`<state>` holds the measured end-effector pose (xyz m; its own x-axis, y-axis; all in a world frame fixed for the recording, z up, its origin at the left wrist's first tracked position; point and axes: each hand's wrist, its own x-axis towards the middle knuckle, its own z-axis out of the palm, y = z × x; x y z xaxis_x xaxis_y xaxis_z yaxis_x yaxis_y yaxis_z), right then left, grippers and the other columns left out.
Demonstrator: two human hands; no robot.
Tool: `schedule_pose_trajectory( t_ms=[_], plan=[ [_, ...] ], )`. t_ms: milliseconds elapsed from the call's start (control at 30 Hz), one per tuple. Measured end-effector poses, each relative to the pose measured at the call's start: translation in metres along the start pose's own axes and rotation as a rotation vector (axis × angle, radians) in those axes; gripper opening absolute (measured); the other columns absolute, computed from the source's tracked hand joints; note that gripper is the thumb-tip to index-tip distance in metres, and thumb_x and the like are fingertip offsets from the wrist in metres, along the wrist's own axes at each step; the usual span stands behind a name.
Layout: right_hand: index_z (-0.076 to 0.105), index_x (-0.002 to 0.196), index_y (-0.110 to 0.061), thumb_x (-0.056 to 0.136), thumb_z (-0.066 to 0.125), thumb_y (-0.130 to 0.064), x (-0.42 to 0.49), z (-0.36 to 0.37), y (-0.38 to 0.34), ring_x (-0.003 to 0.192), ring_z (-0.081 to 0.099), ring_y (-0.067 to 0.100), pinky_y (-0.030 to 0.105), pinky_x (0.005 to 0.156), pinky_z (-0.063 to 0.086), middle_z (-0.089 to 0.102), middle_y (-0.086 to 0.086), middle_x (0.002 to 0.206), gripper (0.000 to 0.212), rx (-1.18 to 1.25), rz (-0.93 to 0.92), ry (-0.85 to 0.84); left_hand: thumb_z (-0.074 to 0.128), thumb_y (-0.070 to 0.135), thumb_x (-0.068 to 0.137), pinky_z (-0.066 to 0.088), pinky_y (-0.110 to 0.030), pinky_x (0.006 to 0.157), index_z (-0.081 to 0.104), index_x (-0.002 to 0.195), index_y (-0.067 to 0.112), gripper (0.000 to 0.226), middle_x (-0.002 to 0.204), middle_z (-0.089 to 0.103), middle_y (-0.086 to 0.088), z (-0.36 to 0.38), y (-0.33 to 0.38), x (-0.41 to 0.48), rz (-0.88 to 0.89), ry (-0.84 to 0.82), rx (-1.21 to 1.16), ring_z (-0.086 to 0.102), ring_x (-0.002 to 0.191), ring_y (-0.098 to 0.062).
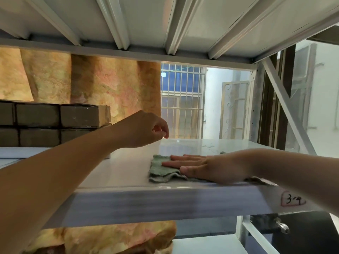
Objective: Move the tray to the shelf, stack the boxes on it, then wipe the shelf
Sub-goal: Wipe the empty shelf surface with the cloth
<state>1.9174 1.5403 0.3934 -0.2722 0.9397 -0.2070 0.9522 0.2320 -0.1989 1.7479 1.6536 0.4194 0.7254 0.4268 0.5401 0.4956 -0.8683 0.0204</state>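
Right hand (211, 168) flat on green cloth (159, 170), white metal shelf (126, 171); left hand (145, 130) loosely curled, empty; brown cardboard boxes (55, 116) stacked left.

1. The left arm (55, 171) reaches in from the lower left and crosses over the front edge of the shelf (119, 171).
2. The left hand (145, 129) hangs above the shelf, wrist bent, fingers loosely curled downward, holding nothing.
3. The right arm (293, 171) comes in from the right along the shelf's front edge.
4. The right hand (211, 167) lies palm down near that edge, fingers straight, pointing left, pressing a cloth (159, 171).
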Motion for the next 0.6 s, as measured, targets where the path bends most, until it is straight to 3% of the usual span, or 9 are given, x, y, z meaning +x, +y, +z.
schedule_pose_trajectory(
  t_ms=[167,300,433,600],
  plan=[
    [0.004,0.146,-0.050,0.099,0.014,-0.052,0.039,-0.013,0.025,0.146,-0.003,0.007,0.036,0.118,-0.003,-0.003,-0.019,0.158,0.048,0.014,0.043,0.003,0.054,0.022,0.092,0.034,-0.008,0.052,0.073,0.095,0.024,0.019,0.069,0.055,0.022,0.003,-0.005,0.005,-0.003,-0.037,0.052,0.051,0.061,0.003],
    [0.003,0.149,-0.043,0.100,0.013,-0.049,0.080,-0.025,0.046,0.146,0.003,0.009,0.032,0.116,0.001,0.000,-0.016,0.159,0.050,0.008,0.095,0.018,0.054,0.024,0.092,0.038,-0.006,0.054,0.073,0.095,0.025,0.019,0.070,0.054,0.025,0.007,-0.011,0.003,-0.034,-0.052,0.027,0.053,0.066,0.002],
    [0.005,0.148,-0.044,0.100,0.012,-0.051,0.123,-0.038,0.072,0.147,0.005,0.012,0.041,0.120,0.002,0.003,-0.016,0.159,0.049,0.008,0.141,0.027,0.055,0.026,0.091,0.038,-0.005,0.057,0.073,0.092,0.031,0.018,0.071,0.057,0.023,0.007,-0.014,0.000,-0.057,-0.052,0.000,0.054,0.069,0.001],
    [0.013,0.149,-0.041,0.100,0.016,-0.052,0.159,-0.055,0.086,0.142,0.022,0.015,0.036,0.117,0.015,0.021,-0.010,0.154,0.051,0.044,0.250,0.088,0.058,0.029,0.088,0.041,-0.011,0.059,0.072,0.086,0.035,0.016,0.076,0.065,0.019,0.000,-0.018,-0.001,-0.094,-0.038,-0.056,0.059,0.075,-0.004]
  ],
)
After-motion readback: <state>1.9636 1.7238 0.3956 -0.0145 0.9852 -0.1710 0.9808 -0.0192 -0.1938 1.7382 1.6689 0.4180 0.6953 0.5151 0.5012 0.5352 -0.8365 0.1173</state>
